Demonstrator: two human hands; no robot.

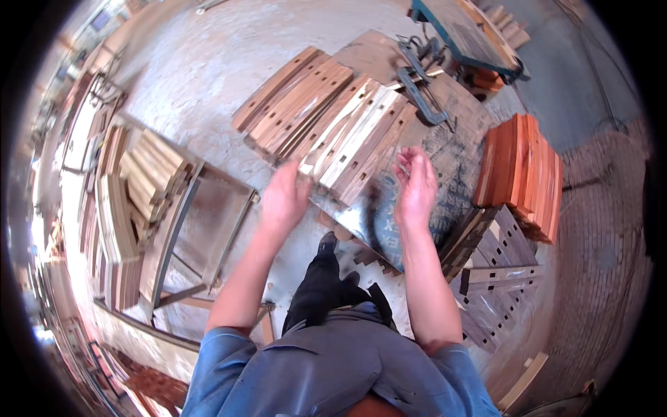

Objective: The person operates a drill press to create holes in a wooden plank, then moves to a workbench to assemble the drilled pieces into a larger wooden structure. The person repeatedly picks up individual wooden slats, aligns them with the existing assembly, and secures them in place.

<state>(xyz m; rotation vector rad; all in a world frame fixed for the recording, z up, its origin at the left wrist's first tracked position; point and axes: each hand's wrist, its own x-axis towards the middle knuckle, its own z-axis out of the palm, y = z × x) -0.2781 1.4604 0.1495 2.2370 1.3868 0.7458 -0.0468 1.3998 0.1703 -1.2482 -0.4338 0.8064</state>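
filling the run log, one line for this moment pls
left hand: on slotted wood slats | right hand: open above bench | clamp: behind

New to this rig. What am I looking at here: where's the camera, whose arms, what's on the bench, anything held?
There is one picture, taken by a wide fisheye camera worn on a person's head and looking down, so straight edges bend near the rim. No machine is involved: the two bare forearms coming up from the bottom are the wearer's own.

The left hand rests on the near end of a fanned row of slotted wooden slats, which lie on a worktable. The right hand is raised with its fingers loosely curled; whether it pinches something small cannot be told.

Also there: metal clamps at the table's far side, a stack of reddish boards on the right, dark notched pieces below it, and a rack of wood pieces on the left.
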